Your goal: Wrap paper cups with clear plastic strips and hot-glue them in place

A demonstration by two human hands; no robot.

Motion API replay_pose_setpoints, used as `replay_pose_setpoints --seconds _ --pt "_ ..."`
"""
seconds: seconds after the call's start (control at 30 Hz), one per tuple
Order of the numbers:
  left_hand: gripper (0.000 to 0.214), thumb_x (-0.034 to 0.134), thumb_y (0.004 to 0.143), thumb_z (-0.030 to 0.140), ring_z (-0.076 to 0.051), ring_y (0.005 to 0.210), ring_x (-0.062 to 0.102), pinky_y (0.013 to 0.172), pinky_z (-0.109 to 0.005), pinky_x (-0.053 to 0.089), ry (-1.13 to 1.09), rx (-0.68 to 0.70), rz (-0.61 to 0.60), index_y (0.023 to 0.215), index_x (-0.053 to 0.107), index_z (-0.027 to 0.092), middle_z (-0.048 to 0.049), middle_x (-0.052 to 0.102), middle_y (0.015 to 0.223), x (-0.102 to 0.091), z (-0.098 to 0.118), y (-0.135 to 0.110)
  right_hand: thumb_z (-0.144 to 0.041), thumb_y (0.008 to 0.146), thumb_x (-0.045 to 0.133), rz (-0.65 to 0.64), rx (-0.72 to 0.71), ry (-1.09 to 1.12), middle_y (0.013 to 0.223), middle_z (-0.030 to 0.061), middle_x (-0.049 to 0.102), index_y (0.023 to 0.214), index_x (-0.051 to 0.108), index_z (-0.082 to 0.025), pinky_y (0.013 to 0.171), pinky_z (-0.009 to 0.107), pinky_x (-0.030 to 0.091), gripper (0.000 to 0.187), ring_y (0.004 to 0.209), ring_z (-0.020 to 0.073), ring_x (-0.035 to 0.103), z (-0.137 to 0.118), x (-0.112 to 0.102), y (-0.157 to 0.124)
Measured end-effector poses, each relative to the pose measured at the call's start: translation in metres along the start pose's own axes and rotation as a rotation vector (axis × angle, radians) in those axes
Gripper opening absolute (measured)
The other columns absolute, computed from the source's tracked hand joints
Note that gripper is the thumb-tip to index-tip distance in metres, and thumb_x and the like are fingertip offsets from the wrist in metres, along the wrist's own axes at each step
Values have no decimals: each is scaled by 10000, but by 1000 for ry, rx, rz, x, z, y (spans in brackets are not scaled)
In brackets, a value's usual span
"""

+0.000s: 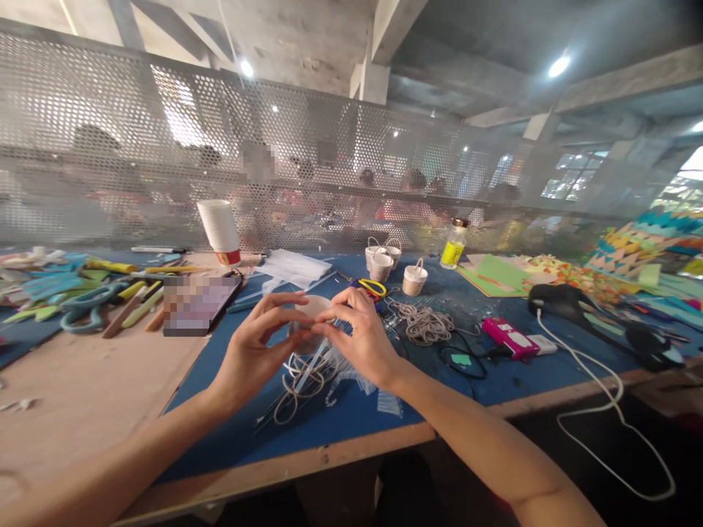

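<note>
Your left hand (255, 340) is curling around a pale cup (315, 304) at the centre of the frame, gripping its side, apparently to steady it. Your right hand (359, 326) is meeting it there, thumb and finger pinching at the near side; whether they are gripping the cup or some small piece, I cannot tell. Loose cord (299, 384) is lying directly below, presumably for easy reach. Small buckets (381, 266) are standing upright right of centre, seemingly set clear of your elbows. The desk (231, 439) is presenting a blue, scrap-littered surface; a pinkish board (82, 402) is covering its left part. A perforated screen (307, 124) is spanning the upper frame, people showing dimly behind it, while lamps (559, 66) are burning under concrete beams.
</note>
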State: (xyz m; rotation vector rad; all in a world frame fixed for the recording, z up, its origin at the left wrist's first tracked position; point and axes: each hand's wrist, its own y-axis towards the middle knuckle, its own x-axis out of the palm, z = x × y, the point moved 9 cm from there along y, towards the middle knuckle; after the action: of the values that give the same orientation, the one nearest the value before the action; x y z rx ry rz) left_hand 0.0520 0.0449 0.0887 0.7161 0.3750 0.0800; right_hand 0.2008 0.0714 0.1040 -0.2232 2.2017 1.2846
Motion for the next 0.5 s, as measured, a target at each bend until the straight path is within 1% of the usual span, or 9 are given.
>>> replay_pose_setpoints --seconds 0.1,0.23,0.33,0.43,0.5 --pt "55 734 869 260 -302 1295 563 1041 -487 551 -50 -25 -4 920 735 240 -88 614 1187 0 -3 1 -345 917 706 -7 7 -4 951 27 597 952 758 -237 940 346 451 124 980 183 557 1 2 -1" --pt "67 755 843 238 -290 1275 568 1048 -477 538 -107 -48 -8 903 725 230 -71 610 1095 0 -9 4 -345 911 713 -7 4 -14 944 25 593 939 763 -243 948 346 442 117 978 183 550 1 3 -1" --pt "74 749 848 231 -278 1270 569 1054 -458 526 -127 -53 -46 904 701 225 -55 627 1036 3 -14 5 -360 909 711 -8 -2 -20 947 23 592 933 763 -252 953 354 438 123 980 185 545 1 3 -1" --pt "72 732 863 242 -267 1278 560 1019 -411 542 -131 -96 -103 902 677 219 -49 636 1018 9 -23 4 -347 906 715 -27 -18 -33 962 25 604 928 763 -248 961 368 431 112 996 194 541 2 6 -2" --pt "83 727 867 246 -248 1236 580 1020 -397 532 -112 -120 -112 908 661 216 -38 645 986 11 -29 3 -328 905 719 -54 -19 -45 969 28 618 926 763 -242 960 375 428 99 1006 201 541 5 10 -3"
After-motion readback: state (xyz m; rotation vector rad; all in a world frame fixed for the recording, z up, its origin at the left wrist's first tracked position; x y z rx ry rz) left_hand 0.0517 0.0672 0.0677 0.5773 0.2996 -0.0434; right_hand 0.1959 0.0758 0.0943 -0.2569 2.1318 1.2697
